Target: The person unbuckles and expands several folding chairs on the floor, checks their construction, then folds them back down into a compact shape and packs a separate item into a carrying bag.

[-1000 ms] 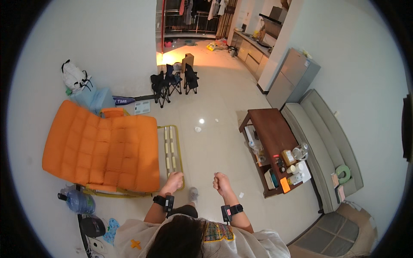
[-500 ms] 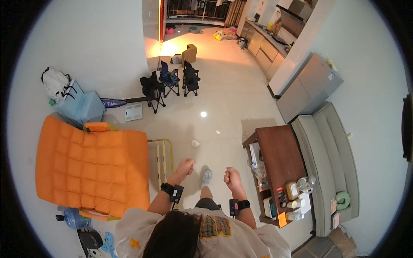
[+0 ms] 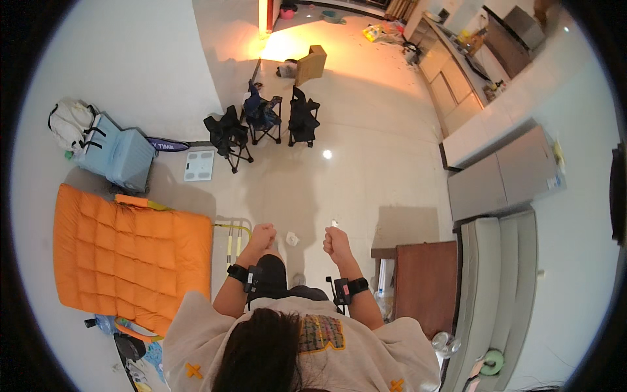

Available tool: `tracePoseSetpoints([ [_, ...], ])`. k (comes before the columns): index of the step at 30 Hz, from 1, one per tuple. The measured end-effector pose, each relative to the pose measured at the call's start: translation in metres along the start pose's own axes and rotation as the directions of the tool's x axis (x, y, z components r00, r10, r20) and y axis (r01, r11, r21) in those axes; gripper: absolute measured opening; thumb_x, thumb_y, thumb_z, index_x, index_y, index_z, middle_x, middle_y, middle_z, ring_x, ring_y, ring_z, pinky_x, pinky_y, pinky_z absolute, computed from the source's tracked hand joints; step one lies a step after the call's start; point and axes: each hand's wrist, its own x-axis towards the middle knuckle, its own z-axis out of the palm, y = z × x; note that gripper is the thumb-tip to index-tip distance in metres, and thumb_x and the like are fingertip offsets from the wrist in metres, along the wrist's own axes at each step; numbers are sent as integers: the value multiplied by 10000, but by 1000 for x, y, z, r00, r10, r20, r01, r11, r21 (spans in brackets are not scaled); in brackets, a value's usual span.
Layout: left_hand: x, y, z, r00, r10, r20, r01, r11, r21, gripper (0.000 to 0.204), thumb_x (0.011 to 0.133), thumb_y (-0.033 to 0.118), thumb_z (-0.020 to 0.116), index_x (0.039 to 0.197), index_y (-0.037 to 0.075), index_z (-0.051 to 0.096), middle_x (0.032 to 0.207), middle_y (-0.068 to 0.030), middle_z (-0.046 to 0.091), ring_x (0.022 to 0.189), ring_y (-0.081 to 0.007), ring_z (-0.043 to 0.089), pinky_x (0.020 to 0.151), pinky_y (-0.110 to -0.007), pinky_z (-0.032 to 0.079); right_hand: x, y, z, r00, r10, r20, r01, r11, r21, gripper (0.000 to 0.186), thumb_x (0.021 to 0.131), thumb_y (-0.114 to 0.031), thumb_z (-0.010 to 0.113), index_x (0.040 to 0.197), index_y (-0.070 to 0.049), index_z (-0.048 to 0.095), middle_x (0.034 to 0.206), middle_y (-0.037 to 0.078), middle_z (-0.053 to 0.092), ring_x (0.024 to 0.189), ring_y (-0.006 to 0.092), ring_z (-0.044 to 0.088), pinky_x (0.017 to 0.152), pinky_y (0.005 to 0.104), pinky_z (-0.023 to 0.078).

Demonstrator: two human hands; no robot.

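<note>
Devices (image 3: 251, 278), black and boxy, strapped at both wrists, presumably leave palms free. Left hand (image 3: 262, 236) and right hand (image 3: 336, 244) curl into separate fists, nothing visible inside. A crumpled-looking white scrap (image 3: 292, 239) lies below, between them; an orange quilted-fabric lounger (image 3: 134, 258) stands leftward.

open floor (image 3: 339, 186) before the hands (image 3: 337, 245) — orange chair (image 3: 134, 255) left, brown table (image 3: 424, 281) right

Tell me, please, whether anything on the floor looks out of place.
Yes: a small white scrap lies on the floor, seen between the left hand and right hand, and another white bit shows just beyond the latter. They look like dropped litter, though too small to identify.
</note>
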Motion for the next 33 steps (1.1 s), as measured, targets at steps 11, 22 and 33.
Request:
tracePoseSetpoints([
  [11, 451, 280, -41, 990, 84, -109, -76, 994, 80, 192, 726, 56, 502, 548, 74, 432, 487, 19, 369, 381, -75, 299, 348, -239, 214, 419, -234, 134, 1000, 9, -15, -10, 1000, -11, 316, 831, -115, 483, 571, -138, 305, 477, -38, 264, 364, 76, 215, 342, 249, 159],
  [22, 842, 432, 10, 964, -45, -263, 101, 973, 205, 167, 791, 136, 526, 654, 59, 469, 516, 31, 347, 410, -72, 296, 371, -250, 234, 774, -468, 186, 983, 179, -43, -180, 983, -38, 314, 853, -148, 448, 586, -143, 285, 493, -32, 253, 390, 82, 202, 362, 250, 169],
  [33, 1108, 425, -4, 666, 123, -736, 112, 958, 262, 201, 692, 153, 601, 623, 37, 452, 562, -96, 481, 522, -242, 481, 506, -377, 400, 1075, -607, 194, 903, 429, -15, -392, 809, -439, 279, 842, -160, 460, 612, -129, 307, 500, -23, 283, 383, 83, 228, 355, 243, 174],
])
